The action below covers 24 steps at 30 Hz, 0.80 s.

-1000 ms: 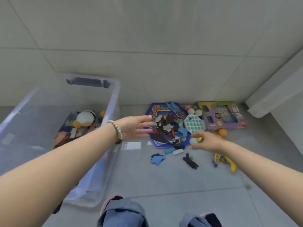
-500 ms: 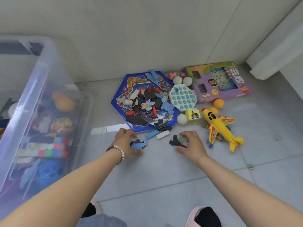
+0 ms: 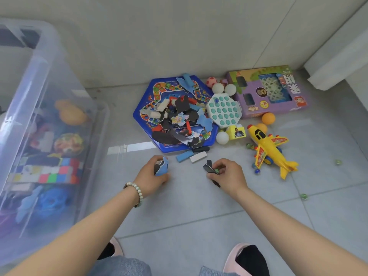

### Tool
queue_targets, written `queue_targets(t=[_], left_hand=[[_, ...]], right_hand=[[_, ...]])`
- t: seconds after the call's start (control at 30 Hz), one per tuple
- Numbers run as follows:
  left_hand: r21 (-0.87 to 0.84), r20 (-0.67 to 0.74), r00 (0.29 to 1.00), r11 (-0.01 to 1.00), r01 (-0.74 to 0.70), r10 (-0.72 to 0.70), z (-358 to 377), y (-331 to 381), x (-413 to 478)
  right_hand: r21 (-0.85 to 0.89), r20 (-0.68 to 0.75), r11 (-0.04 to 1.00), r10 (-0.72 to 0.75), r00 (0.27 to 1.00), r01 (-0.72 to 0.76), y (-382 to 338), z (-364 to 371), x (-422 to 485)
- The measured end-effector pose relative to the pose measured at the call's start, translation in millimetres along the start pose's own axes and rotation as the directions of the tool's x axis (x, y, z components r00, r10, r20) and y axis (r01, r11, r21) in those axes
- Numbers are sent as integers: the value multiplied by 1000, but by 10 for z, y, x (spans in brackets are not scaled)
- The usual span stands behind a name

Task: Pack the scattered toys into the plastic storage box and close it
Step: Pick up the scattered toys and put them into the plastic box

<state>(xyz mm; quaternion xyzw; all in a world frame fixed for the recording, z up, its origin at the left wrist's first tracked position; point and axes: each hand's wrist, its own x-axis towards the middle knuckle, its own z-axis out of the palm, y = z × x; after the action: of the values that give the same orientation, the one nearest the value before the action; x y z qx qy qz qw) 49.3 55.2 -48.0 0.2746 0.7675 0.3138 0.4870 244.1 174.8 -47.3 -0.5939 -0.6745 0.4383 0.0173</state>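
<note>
The clear plastic storage box stands at the left with several toys inside. My left hand grips a blue puzzle piece just above the floor. To its right, my right hand pinches a black puzzle piece together with a small green marble. Ahead of both hands lies a blue hexagonal game board heaped with several puzzle pieces. A blue block and a white block lie between the hands and the board.
Right of the board are a white pop toy, white balls, orange balls, a yellow cube, a yellow toy plane and a purple game box. Marbles dot the grey tiled floor. A wall runs behind.
Both hands have lifted their puzzle pieces off the floor and curled around them. The view has stayed low over the toys.
</note>
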Motion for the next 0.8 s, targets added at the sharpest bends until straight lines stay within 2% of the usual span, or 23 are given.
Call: queue_targets(t=[0.03,0.07,0.13,0.23,0.3,0.4,0.5,0.6,0.7,0.8], left_hand=[[-195,59,996,978,75,-65,16,21,-41],[-369,144,981,912,177,-133,46,40,-82],[-589,305,929,724,358,-210,115,69,-154],[-718,452,863,481,503,-226,182,35,-182],[-734,517,831,392,554,-206,196,48,-192],[-753,534,830,357,553,-159,206,105,-187],[-789,505,850,317,526,-151,205,104,-165],[-800,507,850,288,526,-144,215,115,-155],[-823,464,872,290,489,-155,205,151,-125],[-829,437,877,289,478,-197,152,133,-102]], right_hand=[[40,-2,999,24,1000,-23,1,4,-6],[89,-4,995,51,999,-50,-8,7,-19],[218,8,970,105,994,-105,-70,12,-74],[440,84,889,98,992,-126,-278,36,-210],[504,192,854,33,981,-128,-445,84,-319],[491,308,867,-78,948,-88,-602,167,-435],[497,277,867,-117,954,-38,-655,177,-452],[555,318,828,-121,940,-81,-703,135,-469],[506,176,863,-106,979,3,-650,0,-412],[258,-27,965,-41,999,46,-344,-132,-222]])
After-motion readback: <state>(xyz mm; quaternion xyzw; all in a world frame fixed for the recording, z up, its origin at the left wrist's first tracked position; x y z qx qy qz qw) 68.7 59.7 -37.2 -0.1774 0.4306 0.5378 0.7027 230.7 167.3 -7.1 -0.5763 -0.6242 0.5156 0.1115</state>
